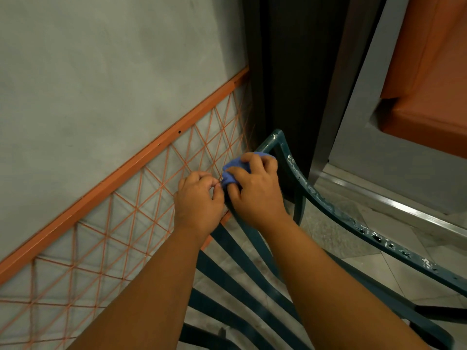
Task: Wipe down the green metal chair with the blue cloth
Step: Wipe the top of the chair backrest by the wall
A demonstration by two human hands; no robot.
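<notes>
Two bare forearms enter from the bottom of the frame and meet just below centre.

Left hand (198, 198): centre of frame, fingers curled tight, tips pinched together at the lower left edge of the cloth; whether they hold a fold of it or only touch it cannot be told.

Right hand (255, 188): just right of the left hand and touching it, fingers curled over the cloth and gripping it, pressing it on the chair's top rail.

Blue cloth (231, 173): bunched small, mostly hidden under the right hand, showing at the fingers' upper and left sides; it lies on the chair rail near the corner, centre of frame.

Green metal chair (328, 205): dark green, fills the lower right. Its curved rail runs from the corner above the hands down to the right edge, with paint chipped and white flecks along it. Flat slats (242, 281) fan out below the hands toward the bottom edge.

Orange mesh panel (121, 218): thin crossing wires in a diamond pattern under an orange bar, running diagonally across the left half, against a grey wall (101, 72) in the upper left.

Dark post (290, 84): upright, top centre, behind the chair corner.

Orange padded seat (429, 84): upper right, set in a grey frame.

Tiled floor (379, 269): pale stone, seen between the slats and at lower right.
</notes>
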